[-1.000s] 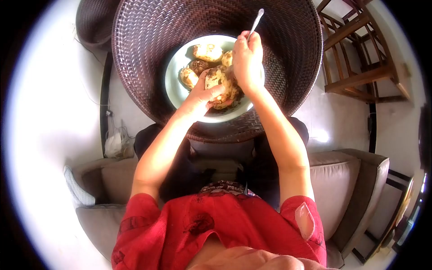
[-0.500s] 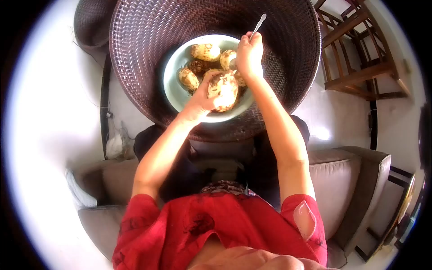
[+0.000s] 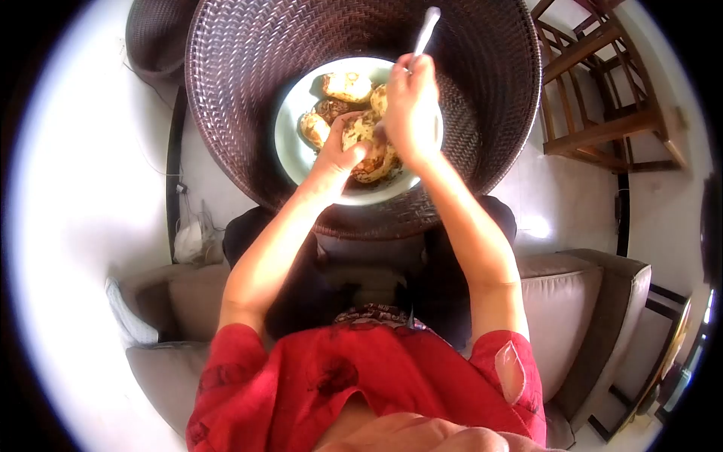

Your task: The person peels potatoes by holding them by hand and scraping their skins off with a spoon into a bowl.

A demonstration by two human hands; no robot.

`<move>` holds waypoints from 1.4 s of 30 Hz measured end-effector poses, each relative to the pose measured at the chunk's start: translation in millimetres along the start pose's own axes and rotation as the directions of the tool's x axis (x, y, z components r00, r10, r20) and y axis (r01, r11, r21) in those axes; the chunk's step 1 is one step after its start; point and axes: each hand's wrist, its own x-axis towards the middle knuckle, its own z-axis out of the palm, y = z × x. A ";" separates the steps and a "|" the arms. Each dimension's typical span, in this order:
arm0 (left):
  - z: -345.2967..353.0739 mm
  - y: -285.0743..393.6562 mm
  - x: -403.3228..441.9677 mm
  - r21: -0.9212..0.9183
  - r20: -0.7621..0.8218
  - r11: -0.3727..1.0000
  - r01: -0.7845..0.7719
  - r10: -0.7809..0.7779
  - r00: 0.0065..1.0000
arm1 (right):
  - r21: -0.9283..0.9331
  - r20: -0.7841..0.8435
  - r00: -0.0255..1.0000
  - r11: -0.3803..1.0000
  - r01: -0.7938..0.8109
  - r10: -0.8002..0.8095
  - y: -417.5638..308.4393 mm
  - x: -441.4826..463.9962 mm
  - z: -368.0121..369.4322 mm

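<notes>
My left hand (image 3: 335,166) is wrapped around a large, rough brown root that looks like a taro (image 3: 360,134), its skin partly scraped to pale flesh. It is held over a pale green bowl (image 3: 288,154). My right hand (image 3: 413,109), slightly blurred, is closed around a metal spoon (image 3: 427,32). The flared handle sticks up above the fist, while the working end against the taro's right side is mostly hidden. Several smaller taros lie in the bowl, among them a pale peeled one (image 3: 346,87) at the back and another (image 3: 314,129) at the left.
The bowl sits inside a large dark woven basket-like seat (image 3: 248,83) with a high curved wall. A wooden chair (image 3: 602,128) stands at the right. Sofa cushions (image 3: 557,309) flank me, and a white plastic bag (image 3: 192,239) lies on the floor at left.
My right hand has moved slightly down and left against the taro, and the spoon handle stands more upright. The held taro has turned and sits lower in the bowl.
</notes>
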 end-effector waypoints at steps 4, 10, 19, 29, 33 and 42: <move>6.9 -4.3 -3.5 0.162 0.203 0.980 -0.112 0.078 0.976 | 0.020 -0.139 0.989 0.999 -0.039 0.041 36.0 29.4 2.7; 9.1 3.8 -5.0 0.166 0.116 0.982 -0.092 0.073 0.991 | 0.393 0.074 0.971 0.889 -0.236 0.226 29.9 19.8 3.8; 9.3 -2.5 -3.7 0.589 0.077 0.771 -0.241 0.244 0.967 | 0.186 0.042 0.994 0.976 -0.111 0.105 22.9 21.6 2.2; 0.5 -11.9 0.5 0.742 0.039 0.612 -0.272 0.366 0.930 | 0.056 0.004 1.000 0.998 -0.005 0.005 -3.6 11.0 2.7; 10.7 -0.9 -8.5 0.754 0.076 0.614 -0.236 0.276 0.958 | -0.165 0.104 0.981 0.970 0.180 -0.164 28.4 -1.3 22.1; 3.6 -7.0 -7.3 0.651 0.064 0.739 -0.173 0.174 0.983 | -0.108 0.107 0.929 0.925 0.366 -0.355 24.7 -10.0 27.7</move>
